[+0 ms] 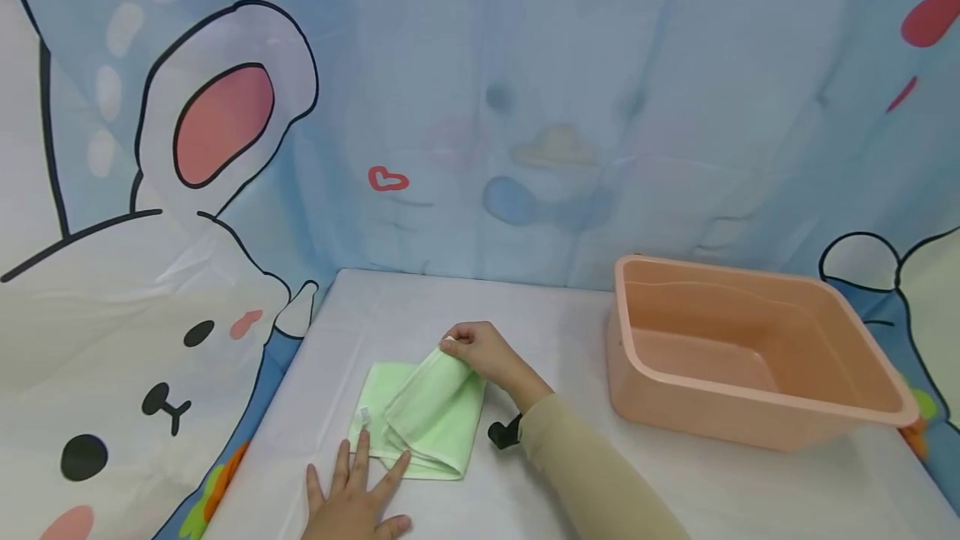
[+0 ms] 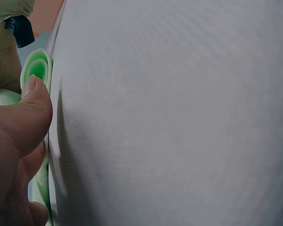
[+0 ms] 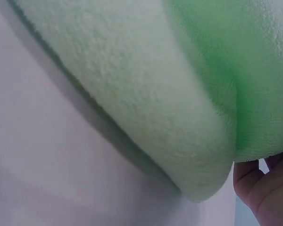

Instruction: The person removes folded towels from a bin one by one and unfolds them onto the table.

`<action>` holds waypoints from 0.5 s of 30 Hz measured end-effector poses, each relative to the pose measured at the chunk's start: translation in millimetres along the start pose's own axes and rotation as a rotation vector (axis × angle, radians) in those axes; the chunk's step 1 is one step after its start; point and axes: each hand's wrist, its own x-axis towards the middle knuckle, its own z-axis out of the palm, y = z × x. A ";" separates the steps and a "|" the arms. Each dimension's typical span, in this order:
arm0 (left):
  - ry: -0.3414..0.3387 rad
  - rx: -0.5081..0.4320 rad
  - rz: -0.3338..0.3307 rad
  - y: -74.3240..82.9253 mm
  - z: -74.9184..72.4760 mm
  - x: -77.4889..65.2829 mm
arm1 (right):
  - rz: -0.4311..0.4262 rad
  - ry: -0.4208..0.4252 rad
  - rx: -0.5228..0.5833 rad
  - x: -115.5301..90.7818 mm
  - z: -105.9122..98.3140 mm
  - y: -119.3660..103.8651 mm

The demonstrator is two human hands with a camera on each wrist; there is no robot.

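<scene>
My right fingers pinch the green cloth by its lifted edge; my left fingers lie spread. I should align edges before smoothing.

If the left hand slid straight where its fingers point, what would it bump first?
Probably the green cloth. Its near edge lies right at the left hand, maybe already touching; depth is unclear.

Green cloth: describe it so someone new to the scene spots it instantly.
On the white table, look left of the big peach tub. Between the person's spread left hand, at its near edge, and the right hand pinching a raised part lies the folded green cloth. Its soft, fuzzy, pale-green fabric sets it apart from the smooth tub.
</scene>
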 end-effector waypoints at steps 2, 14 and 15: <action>-0.008 -0.003 -0.007 1.0 -1.1 1.3 | 0.011 0.008 0.003 -3.1 -5.5 2.0; -0.013 -0.044 -0.031 8.0 -7.2 0.9 | 0.042 0.059 0.032 -21.3 -31.3 18.1; -0.013 -0.041 -0.033 8.8 -7.4 1.1 | 0.046 0.061 0.037 -23.1 -33.4 19.5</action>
